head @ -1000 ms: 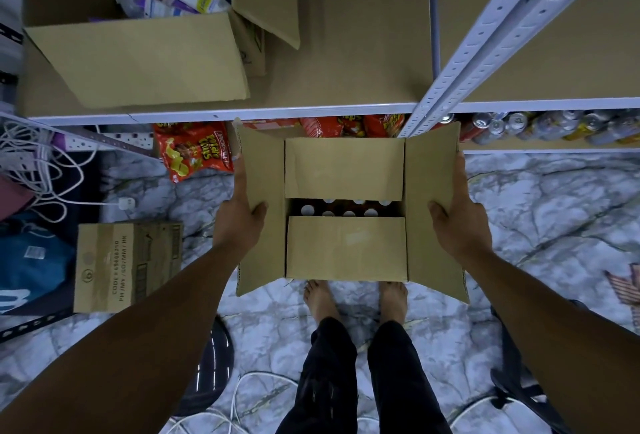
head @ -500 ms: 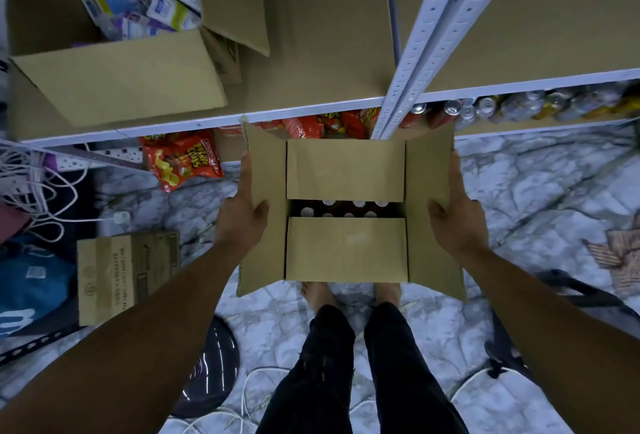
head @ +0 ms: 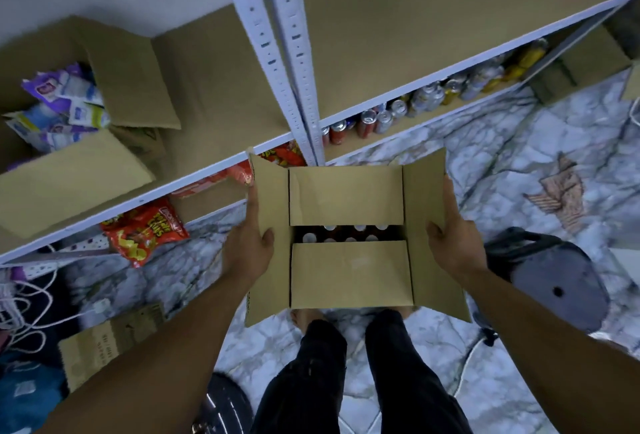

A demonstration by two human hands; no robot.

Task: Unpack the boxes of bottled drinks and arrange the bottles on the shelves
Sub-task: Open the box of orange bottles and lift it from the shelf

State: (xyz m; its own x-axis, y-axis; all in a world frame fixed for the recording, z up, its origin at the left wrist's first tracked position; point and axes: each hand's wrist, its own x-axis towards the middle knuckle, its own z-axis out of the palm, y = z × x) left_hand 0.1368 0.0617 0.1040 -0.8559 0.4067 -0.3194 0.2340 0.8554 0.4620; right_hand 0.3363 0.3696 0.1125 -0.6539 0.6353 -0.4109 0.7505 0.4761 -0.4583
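Observation:
I hold a brown cardboard box in the air in front of me, over my feet. Its side flaps stand out and the two inner flaps lie half closed. Through the gap between them show the white caps of several dark bottles. My left hand grips the left flap, thumb on top. My right hand grips the right flap the same way. The bare brown shelf board lies ahead of the box, right of the white upright post.
An open carton of packets sits on the left shelf board. Drink cans line the lower right shelf, and red snack bags lie under the left one. A small carton and cables are at floor left, a grey stool at right.
The view has swung right and tilted, so the post and right shelf bay now sit ahead of the box. Both hands keep the same hold on the flaps.

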